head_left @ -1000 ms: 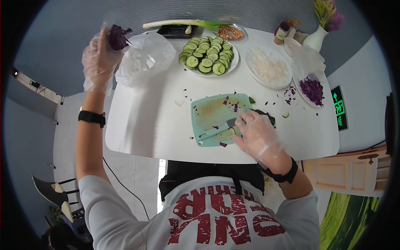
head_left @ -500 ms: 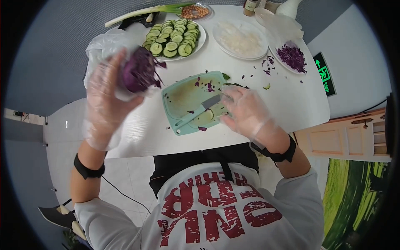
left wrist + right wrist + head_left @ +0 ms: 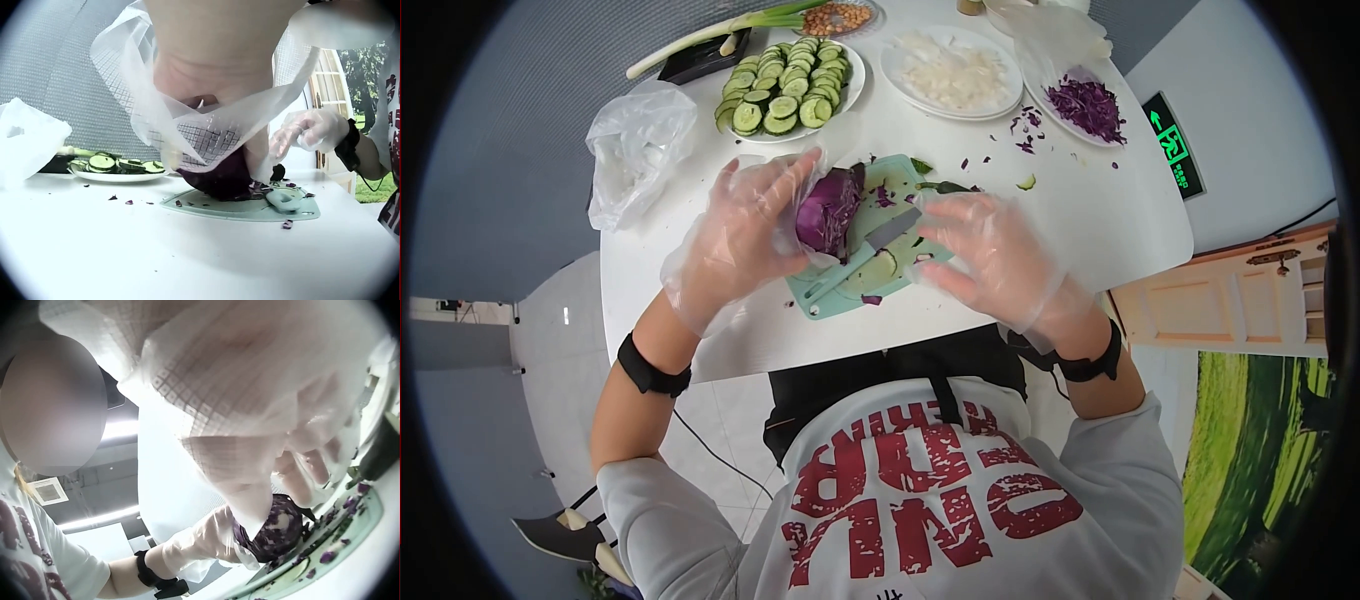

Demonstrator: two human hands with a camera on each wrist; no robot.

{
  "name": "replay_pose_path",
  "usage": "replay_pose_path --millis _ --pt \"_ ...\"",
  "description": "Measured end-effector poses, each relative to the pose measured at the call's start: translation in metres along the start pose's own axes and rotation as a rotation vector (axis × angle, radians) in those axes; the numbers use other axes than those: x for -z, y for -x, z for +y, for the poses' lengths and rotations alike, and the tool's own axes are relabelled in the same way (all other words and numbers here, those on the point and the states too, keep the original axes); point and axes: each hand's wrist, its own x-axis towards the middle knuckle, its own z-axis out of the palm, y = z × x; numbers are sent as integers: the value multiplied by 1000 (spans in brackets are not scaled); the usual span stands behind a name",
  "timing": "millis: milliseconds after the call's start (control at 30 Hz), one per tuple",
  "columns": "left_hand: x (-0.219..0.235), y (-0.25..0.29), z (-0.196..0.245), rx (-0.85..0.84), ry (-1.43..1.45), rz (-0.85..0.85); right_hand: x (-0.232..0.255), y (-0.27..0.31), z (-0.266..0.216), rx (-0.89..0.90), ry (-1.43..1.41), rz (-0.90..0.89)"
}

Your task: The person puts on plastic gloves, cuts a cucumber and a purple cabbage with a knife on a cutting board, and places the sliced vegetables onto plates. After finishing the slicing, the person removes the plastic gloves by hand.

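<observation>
Shirt (image 3: 890, 470): pale grey, short sleeves (image 3: 660, 515) — large, distressed red lettering (image 3: 911, 530) across its front. Trousers (image 3: 880, 368) at the shirt's hem: black. Gloves (image 3: 735, 235), well beyond the shirt's sleeves: loose, clear plastic — fine grid pattern. Wristbands (image 3: 648, 372), nearer the shirt: black.

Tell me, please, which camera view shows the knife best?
The head view: the knife lies on the cutting board with blade and handle both visible. The left wrist view shows only what looks like its handle end; in the right wrist view I cannot make it out.
</observation>
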Motion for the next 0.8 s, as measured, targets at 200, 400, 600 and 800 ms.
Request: replay_pose_path --millis 200,400,600,800 --pt "1 -7 -17 -79 155 -37 19 -36 4 66 46 21" --pt "22 6 0 -55 89 104 20 -92 4 130 78 20" --pt "24 21 21 60 38 154 -5 -160 1 222 81 -54" --pt "13 41 24 139 5 84 -25 -188 0 164 -54 -223"
